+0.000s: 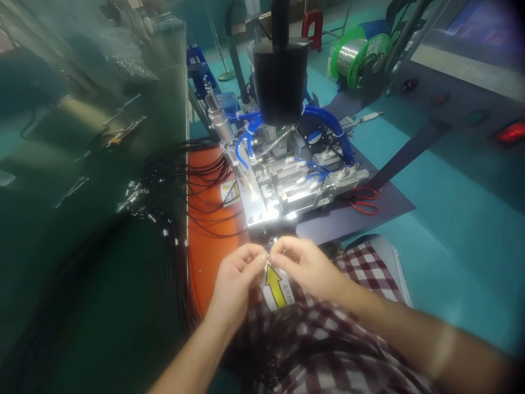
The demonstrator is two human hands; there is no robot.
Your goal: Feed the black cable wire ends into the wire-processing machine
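Note:
My left hand and my right hand meet in front of the machine, their fingertips pinched close together. Whatever sits between the fingers is too small to make out. Just below the fingertips is a white label with a yellow arrow. Beyond the hands stands a metal fixture with blue air tubes, brightly lit at its near edge. Thin black cables run from its left side across an orange surface.
A black cylindrical part hangs above the fixture. Red-handled scissors lie at its right. A green spool of wire stands behind. On the dark green table at left lie bundles of black cables. A control panel with a red lit button is at right.

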